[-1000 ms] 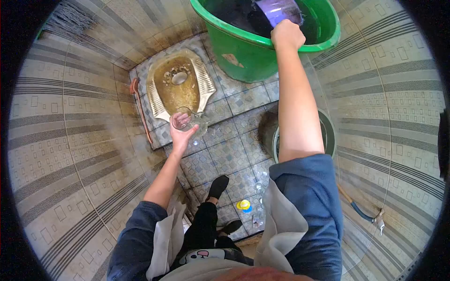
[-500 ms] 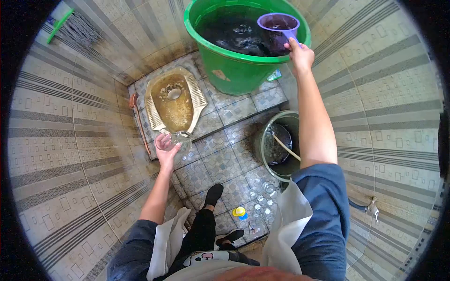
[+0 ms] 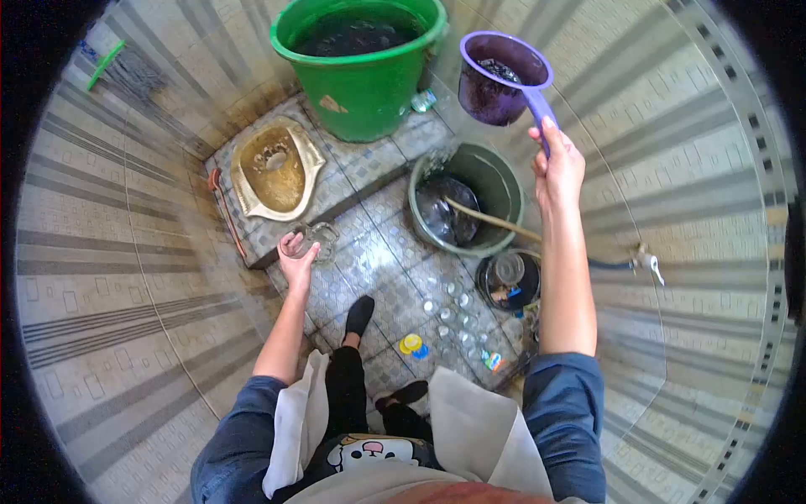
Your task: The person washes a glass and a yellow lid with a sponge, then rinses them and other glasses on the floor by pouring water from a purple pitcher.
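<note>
My right hand (image 3: 559,172) grips the handle of a purple water dipper (image 3: 487,105), raised in the air to the right of a large green tub (image 3: 361,105). Dark-looking water shows inside the dipper. My left hand (image 3: 295,267) is closed around a clear glass container (image 3: 321,241), whose exact kind I cannot make out. It is held just in front of the squat toilet (image 3: 306,181), over the tiled floor. Between my hands stands a grey-green bucket (image 3: 497,172) with water and a hose (image 3: 491,220) in it.
Several clear glass containers (image 3: 457,319) stand on the floor beside a dark basin (image 3: 529,294). Yellow and blue round items (image 3: 410,343) lie near my feet. A tap (image 3: 645,260) juts from the right wall. A raised step (image 3: 361,189) crosses the floor.
The dipper has come up out of the green tub and moved clear of its rim, carrying water. My left hand still holds the glass container. The view has shifted rightward.
</note>
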The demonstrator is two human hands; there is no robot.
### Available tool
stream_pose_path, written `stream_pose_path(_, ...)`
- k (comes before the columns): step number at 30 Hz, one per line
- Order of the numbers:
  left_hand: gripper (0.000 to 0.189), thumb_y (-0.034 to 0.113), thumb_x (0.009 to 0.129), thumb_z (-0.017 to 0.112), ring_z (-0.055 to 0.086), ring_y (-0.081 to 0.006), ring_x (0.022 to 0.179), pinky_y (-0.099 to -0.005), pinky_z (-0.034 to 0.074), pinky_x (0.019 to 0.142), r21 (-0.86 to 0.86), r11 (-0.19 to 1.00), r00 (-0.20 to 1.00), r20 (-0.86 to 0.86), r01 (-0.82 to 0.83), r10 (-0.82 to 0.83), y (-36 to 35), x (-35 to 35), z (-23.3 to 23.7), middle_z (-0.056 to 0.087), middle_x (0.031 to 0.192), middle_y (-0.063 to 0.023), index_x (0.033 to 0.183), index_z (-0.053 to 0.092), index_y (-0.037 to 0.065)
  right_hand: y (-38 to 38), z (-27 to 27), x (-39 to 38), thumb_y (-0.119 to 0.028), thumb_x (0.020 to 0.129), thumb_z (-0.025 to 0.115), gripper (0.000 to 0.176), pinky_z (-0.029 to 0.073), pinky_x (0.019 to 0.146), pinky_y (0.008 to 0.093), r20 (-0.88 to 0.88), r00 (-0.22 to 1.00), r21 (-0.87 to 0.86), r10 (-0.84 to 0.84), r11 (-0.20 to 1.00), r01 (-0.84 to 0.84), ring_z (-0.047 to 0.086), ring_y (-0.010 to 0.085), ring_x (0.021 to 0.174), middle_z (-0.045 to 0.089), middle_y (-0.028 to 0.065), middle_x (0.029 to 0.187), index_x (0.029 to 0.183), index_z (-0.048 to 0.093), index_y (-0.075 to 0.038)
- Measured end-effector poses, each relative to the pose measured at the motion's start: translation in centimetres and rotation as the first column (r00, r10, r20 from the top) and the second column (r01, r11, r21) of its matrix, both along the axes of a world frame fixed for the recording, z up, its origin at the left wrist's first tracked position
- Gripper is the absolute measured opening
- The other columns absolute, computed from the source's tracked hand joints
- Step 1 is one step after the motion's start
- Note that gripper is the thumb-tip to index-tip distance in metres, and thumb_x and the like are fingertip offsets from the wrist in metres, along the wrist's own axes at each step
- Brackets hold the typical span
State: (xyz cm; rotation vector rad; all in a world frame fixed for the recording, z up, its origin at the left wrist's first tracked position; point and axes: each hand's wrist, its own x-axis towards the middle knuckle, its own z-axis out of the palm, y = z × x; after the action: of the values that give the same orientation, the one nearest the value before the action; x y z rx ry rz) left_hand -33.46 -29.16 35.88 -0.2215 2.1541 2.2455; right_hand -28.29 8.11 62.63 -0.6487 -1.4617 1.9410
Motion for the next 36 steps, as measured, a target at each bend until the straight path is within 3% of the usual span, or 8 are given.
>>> stream_pose_path(1,0.061,0.010,0.061,0.073,0.047,-0.0188,0.094,-0.0300,0.041,0.082,-0.005,1.000,1.000,0.006,0.024,-0.024,0.3,1.8,-0.6,0.046,0.107,-0.0130,0.109,0.037,0.003,-0.2,-0.4,3.0,-0.019,0.080,0.057,0.020,0.021,0.034,0.0162,0.037,0.999,-0.002,-0.034,0.999,0.034,0.030,0.0011,0.038,0.058,0.0039,0.066,0.083,0.056,0.001)
stream_pose_path(4,0.061,0.019,0.060,0.076,0.046,-0.0192,0.096,-0.0315,0.037,0.085,-0.443,0.896,0.998,0.066,0.033,-0.004,1.9,6.1,-2.5,0.045,0.108,-0.0108,0.106,0.041,0.002,-1.3,-2.5,11.7,-0.019,0.079,0.057,0.017,0.021,0.035,0.0157,0.142,0.985,0.103,-0.093,0.992,0.078,0.030,-0.0003,0.039,0.057,0.0007,0.063,0.080,0.057,-0.002)
stream_pose_path(7,0.060,0.023,0.057,0.077,0.047,-0.0192,0.095,-0.0318,0.036,0.085,-0.584,0.806,0.995,0.036,0.099,-0.096,2.9,9.3,-6.0,0.049,0.102,-0.0101,0.103,0.044,0.002,-2.1,-5.9,19.1,-0.018,0.078,0.058,0.017,0.022,0.036,0.0152,0.253,0.950,0.155,-0.182,0.977,0.145,0.031,-0.0014,0.040,0.056,-0.0004,0.063,0.084,0.058,-0.002)
stream_pose_path(18,0.062,0.027,0.057,0.077,0.046,-0.0204,0.094,-0.0308,0.035,0.084,-0.639,0.748,0.975,0.010,0.178,-0.224,-2.1,6.7,-35.7,0.048,0.100,-0.0100,0.102,0.045,-0.001,-4.0,-29.7,34.7,-0.013,0.078,0.058,0.019,0.022,0.038,0.0138,0.198,0.904,0.180,-0.379,0.921,0.347,0.034,-0.0015,0.042,0.057,0.0013,0.062,0.092,0.056,0.000)
stream_pose_path(25,0.061,0.022,0.059,0.077,0.048,-0.0208,0.090,-0.0307,0.041,0.079,-0.634,0.773,0.948,-0.264,-0.030,-0.180,-4.6,3.7,-43.3,0.046,0.103,-0.0121,0.104,0.043,-0.003,-4.1,-38.8,39.7,-0.014,0.081,0.054,0.016,0.017,0.033,0.0150,0.162,0.914,0.193,-0.372,0.920,0.340,0.027,-0.0002,0.035,0.056,0.0034,0.064,0.088,0.054,0.001)
stream_pose_path(28,0.065,0.029,0.054,0.078,0.051,-0.0239,0.086,-0.0335,0.042,0.078,-0.595,0.779,0.939,-0.342,-0.197,-0.023,-5.0,1.7,-45.7,0.050,0.100,-0.0120,0.102,0.046,-0.001,-5.3,-39.2,40.8,-0.015,0.081,0.054,0.016,0.018,0.033,0.0148,0.132,0.914,0.221,-0.384,0.910,0.350,0.028,0.0000,0.036,0.056,0.0035,0.065,0.088,0.054,0.000)
stream_pose_path(31,0.070,0.038,0.049,0.079,0.051,-0.0261,0.087,-0.0367,0.040,0.078,-0.741,0.623,0.965,-0.246,-0.249,0.092,-5.3,1.0,-47.7,0.052,0.097,-0.0119,0.099,0.048,0.000,-6.8,-37.8,41.2,-0.015,0.081,0.054,0.015,0.018,0.034,0.0146,0.134,0.898,0.226,-0.418,0.896,0.383,0.028,-0.0001,0.036,0.056,0.0037,0.065,0.087,0.054,0.000)
stream_pose_path(36,0.073,0.041,0.047,0.079,0.049,-0.0277,0.091,-0.0383,0.038,0.081,-0.718,0.653,0.965,-0.248,-0.240,0.082,-4.8,1.6,-49.1,0.052,0.098,-0.0119,0.099,0.048,0.000,-8.5,-36.9,42.1,-0.014,0.081,0.053,0.015,0.018,0.033,0.0142,0.126,0.894,0.231,-0.430,0.889,0.395,0.028,0.0000,0.036,0.057,0.0042,0.065,0.086,0.053,0.000)
